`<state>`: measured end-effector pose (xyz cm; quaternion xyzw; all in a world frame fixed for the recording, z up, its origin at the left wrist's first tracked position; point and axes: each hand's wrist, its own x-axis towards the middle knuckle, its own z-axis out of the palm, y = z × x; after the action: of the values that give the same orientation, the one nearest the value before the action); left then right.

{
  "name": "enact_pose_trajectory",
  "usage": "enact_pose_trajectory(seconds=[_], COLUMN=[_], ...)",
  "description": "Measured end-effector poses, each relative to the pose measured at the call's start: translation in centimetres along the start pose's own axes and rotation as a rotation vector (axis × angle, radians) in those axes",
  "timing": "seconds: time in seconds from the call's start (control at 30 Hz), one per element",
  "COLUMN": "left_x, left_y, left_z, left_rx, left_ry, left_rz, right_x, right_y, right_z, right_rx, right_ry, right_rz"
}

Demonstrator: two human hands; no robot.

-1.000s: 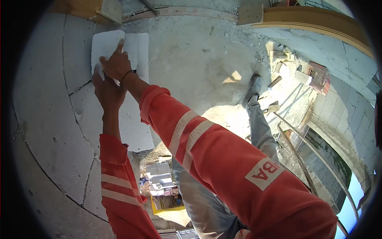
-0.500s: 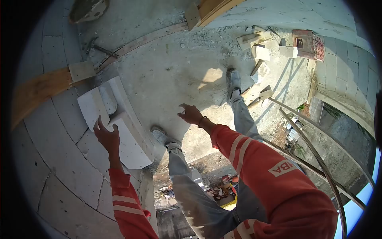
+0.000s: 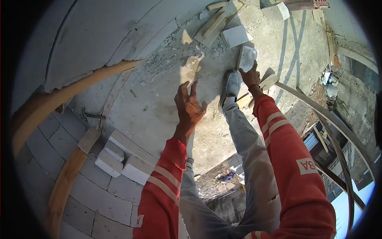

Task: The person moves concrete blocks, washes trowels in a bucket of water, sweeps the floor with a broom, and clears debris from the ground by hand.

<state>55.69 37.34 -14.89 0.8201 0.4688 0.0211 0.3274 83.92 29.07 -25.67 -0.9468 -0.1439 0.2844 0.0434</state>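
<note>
My right hand (image 3: 251,77) is closed on the near end of a small pale block (image 3: 247,58), which sits beyond the toe of my shoe (image 3: 230,88). Over the concrete floor (image 3: 151,115) hangs my left hand (image 3: 189,108), its fingers spread and nothing in it. At the lower left, white blocks (image 3: 109,162) rest against the block wall, apart from both hands. Another white block (image 3: 236,36) lies just past the one at my right hand.
Boards (image 3: 215,24) and rubble lie at the top. A wooden beam (image 3: 65,179) runs along the left wall. Bent poles (image 3: 318,107) curve down the right side, beside a drop. A hammer (image 3: 94,116) lies near the left wall.
The view has turned to the right. Both hands have left the white blocks at the wall; my right hand has reached the small block on the floor and taken hold of it.
</note>
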Motion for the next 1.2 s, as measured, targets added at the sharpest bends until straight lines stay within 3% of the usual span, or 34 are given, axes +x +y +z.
enact_pose_trajectory(seconds=[0.13, 0.27, 0.33, 0.4, 0.47, 0.53, 0.6, 0.67, 0.73, 0.77, 0.83, 0.87, 0.97, 1.07, 1.13, 1.2], left_x=[16.4, 26.2, 28.5, 30.1, 29.8, 30.0, 28.6, 25.9, 23.9, 24.0, 23.8, 23.9, 26.0, 26.2, 25.1, 22.6], left_y=[6.7, 10.8, 10.3, 9.4, 11.0, 11.8, 11.5, 12.1, 11.2, 11.2, 10.8, 9.7, 7.7, 5.4, 4.4, 3.7], left_z=[7.0, 14.9, 18.5, 20.6, 18.9, 17.6, 15.6, 14.5, 15.1, 15.5, 16.2, 16.9, 17.8, 16.2, 14.1, 11.4], left_rx=[0.192, 0.318, 0.323, 0.349, 0.364, -0.26, -1.082, -1.572, -1.79, -1.793, -2.141, -2.143, -1.989, -1.829, -1.716, -1.608], left_ry=[-0.072, -0.058, -0.083, -0.139, -0.222, -0.293, -0.744, -0.883, -0.995, -0.991, -1.047, -1.036, -0.974, -0.914, -0.834, -0.74], left_rz=[0.284, 0.451, 0.457, 0.286, 0.248, -0.016, -0.361, -0.382, -0.492, -0.476, -0.545, -0.547, -0.388, -0.477, -0.561, -0.658], right_x=[5.8, 8.3, 8.7, 9.3, 9.7, 9.7, 8.2, 5.6, 3.7, 4.0, 5.6, 8.1, 19.5, 30.5, 33.6, 33.0], right_y=[-0.8, 0.3, 0.8, 1.3, 2.3, 2.4, 0.7, -2.4, -4.0, -4.3, -5.0, -5.5, -5.5, -5.5, -4.3, -4.2], right_z=[2.1, 3.4, 1.9, -0.5, -2.8, -7.0, -11.9, -17.0, -19.3, -20.0, -21.9, -23.8, -24.8, -23.2, -20.4, -18.8], right_rx=[0.056, 0.136, 0.237, 0.291, 0.591, 0.677, 0.711, 0.518, 0.427, 0.51, 0.611, 0.628, 0.175, -0.027, -0.01, -0.096], right_ry=[0.038, 0.111, 0.036, -0.004, 0.15, 0.161, 0.175, 0.158, 0.107, 0.087, 0.032, 0.003, 0.453, 0.536, 0.422, 0.235], right_rz=[0.12, 0.061, 0.039, 0.08, -0.015, -0.007, -0.128, -0.18, -0.325, -0.348, -0.302, -0.232, -0.484, -0.497, -0.514, -0.4])
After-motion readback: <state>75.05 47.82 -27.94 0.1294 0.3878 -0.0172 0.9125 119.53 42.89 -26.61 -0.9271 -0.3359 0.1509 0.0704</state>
